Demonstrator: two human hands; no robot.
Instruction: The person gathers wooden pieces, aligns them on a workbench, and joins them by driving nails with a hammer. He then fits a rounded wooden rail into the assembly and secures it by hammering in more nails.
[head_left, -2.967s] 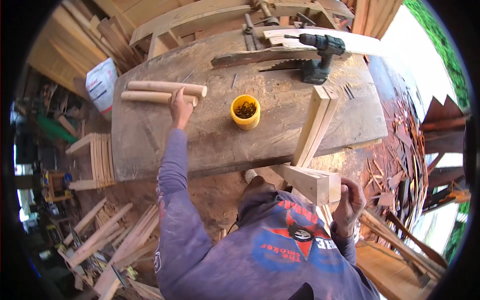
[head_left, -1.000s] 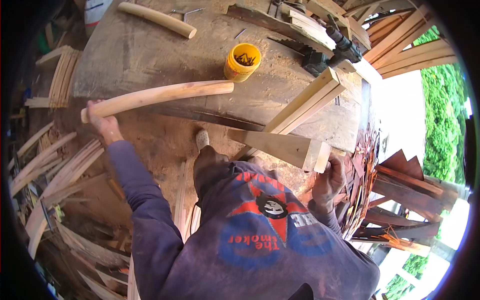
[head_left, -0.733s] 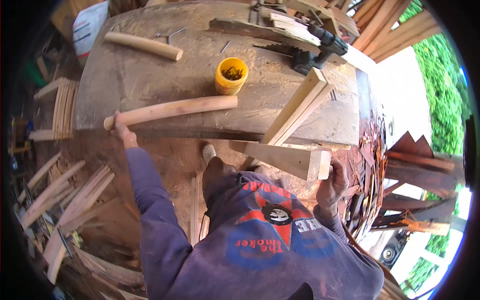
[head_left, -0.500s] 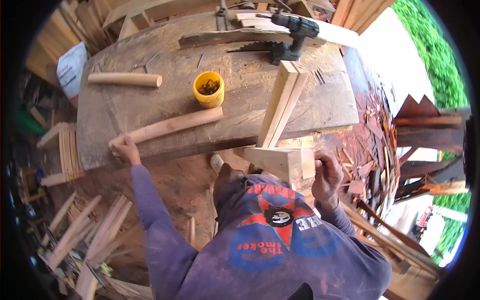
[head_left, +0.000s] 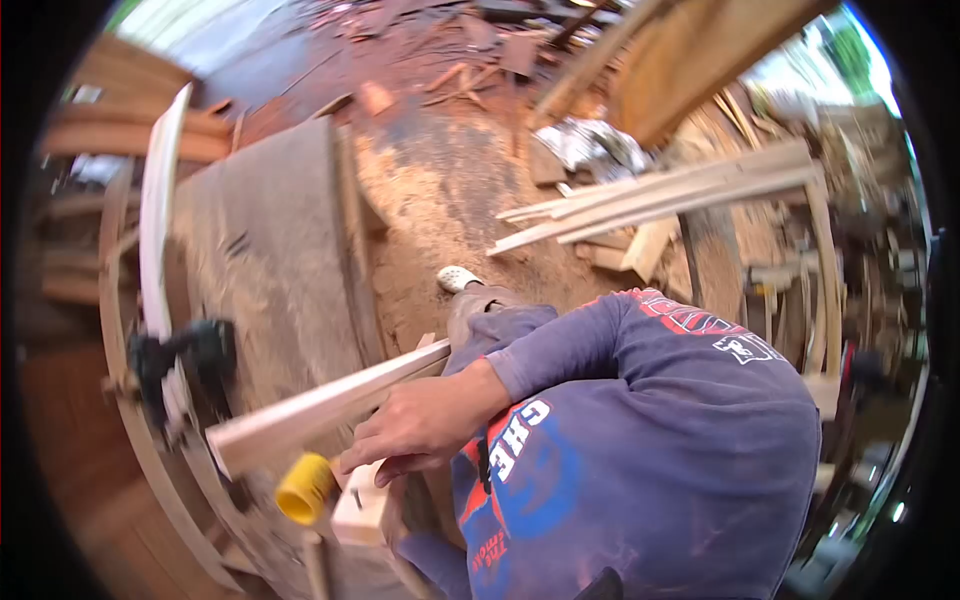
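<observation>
My right hand (head_left: 425,425) reaches across my body, its fingers curled over a pale wooden block (head_left: 365,512) with a small dark slot or fastener in its face. A long pale timber (head_left: 325,405) runs beside the hand, slanting over the workbench (head_left: 270,230); whether it joins the block is hidden. Close to the block is a yellow tub (head_left: 303,490), its contents out of sight. Of my left arm only a sleeve (head_left: 435,562) shows at the bottom, and the hand is hidden behind the wood.
A dark cordless drill (head_left: 185,365) is on the bench at the left, by a long pale board (head_left: 160,220). Stacked planks (head_left: 660,195) lie at the upper right. Sawdust and wood scraps (head_left: 375,97) cover the floor.
The view has swung to my right. My right hand has come over the wooden block, and the block and timbers have turned. My left hand has left the round pole and dropped from sight.
</observation>
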